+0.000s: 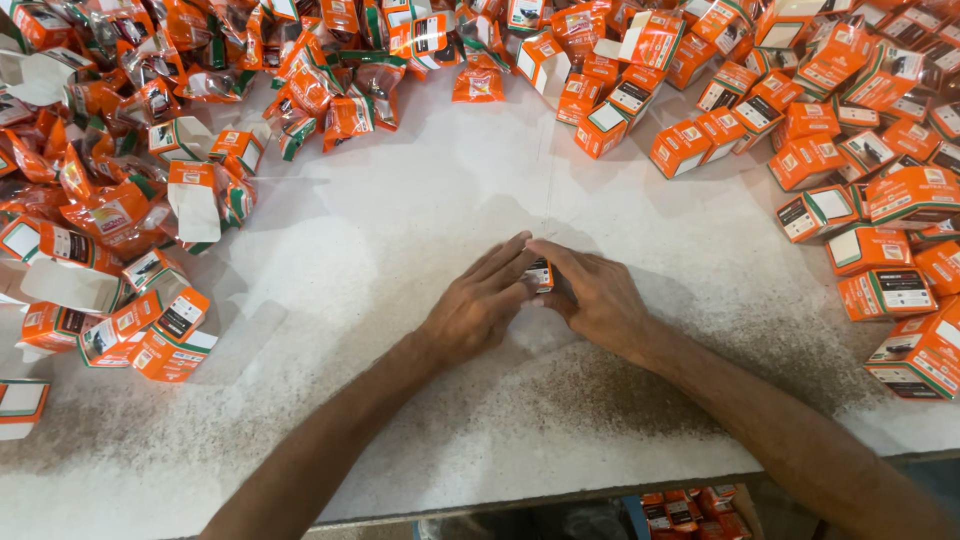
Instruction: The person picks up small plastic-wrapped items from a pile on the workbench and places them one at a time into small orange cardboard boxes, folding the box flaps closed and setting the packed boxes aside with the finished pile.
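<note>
While closed cartons [805, 160] surround, both hands [480, 305] [598, 298] cover one small box [540, 274].

packing workshop | worn white worktable [400, 230] | heaps of orange cartons [850, 150] | sachets [330, 90]

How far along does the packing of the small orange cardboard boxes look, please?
Done: closed small orange cardboard boxes piled at right. In hand: left hand and right hand press one box on the white table. Left: orange plastic pouches and open boxes heaped at left.
</note>
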Motion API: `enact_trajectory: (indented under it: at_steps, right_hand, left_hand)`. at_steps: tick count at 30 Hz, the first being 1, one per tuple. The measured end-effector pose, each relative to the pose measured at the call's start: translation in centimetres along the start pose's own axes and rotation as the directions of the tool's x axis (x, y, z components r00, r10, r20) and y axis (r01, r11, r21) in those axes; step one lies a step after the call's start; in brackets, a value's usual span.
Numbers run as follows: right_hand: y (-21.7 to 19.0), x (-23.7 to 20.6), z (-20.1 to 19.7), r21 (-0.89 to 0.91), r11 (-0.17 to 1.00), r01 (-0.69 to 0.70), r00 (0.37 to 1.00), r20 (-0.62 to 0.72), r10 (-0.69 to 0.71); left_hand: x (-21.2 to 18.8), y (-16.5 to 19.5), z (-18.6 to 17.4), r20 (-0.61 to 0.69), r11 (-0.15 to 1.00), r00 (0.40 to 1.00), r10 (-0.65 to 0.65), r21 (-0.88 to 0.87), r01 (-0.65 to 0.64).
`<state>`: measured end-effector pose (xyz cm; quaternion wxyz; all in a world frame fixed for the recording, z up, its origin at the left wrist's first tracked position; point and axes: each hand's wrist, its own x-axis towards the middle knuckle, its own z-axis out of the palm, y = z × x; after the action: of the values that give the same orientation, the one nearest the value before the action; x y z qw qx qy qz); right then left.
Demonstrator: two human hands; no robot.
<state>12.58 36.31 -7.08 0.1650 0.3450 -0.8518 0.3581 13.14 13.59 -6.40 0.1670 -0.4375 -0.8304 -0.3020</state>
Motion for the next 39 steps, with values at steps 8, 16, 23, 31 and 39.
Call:
enact_trajectory:
  at_steps: [8, 16, 23, 31, 39]
  right_hand:
    - [1.8, 0.9, -2.6, -0.538, 0.834, -0.118, 0.986, -0.164, 0.034]
    - [3.4, 1.3, -0.3, -0.231, 0.968, -0.096, 0.991, -0.110, 0.072]
    - [2.8, 3.1, 0.2, -0.242, 0.959, -0.150, 0.989, -0.056, 0.140]
    - [3.2, 2.7, 0.9, -0.221, 0.963, -0.152, 0.988, -0.073, 0.139]
    - [3.1, 1.7, -0.2, -0.107, 0.988, -0.113, 0.989, -0.106, 0.101]
  left_hand:
    - [-7.7, -1.1, -4.4, -0.253, 0.927, 0.931, -0.264, 0.200, 0.317]
    - [-24.8, -11.8, -22.3, -0.875, 0.067, -0.192, -0.444, -0.247, 0.967]
    - [-15.6, -20.7, -23.2, -0.653, 0.668, 0.271, -0.707, -0.491, 0.559]
    - [-0.6, -23.2, -13.2, -0.628, 0.796, 0.491, -0.604, -0.455, 0.399]
    - [1.9, -18.5, -9.9, -0.639, 0.790, 0.582, -0.503, -0.068, 0.609]
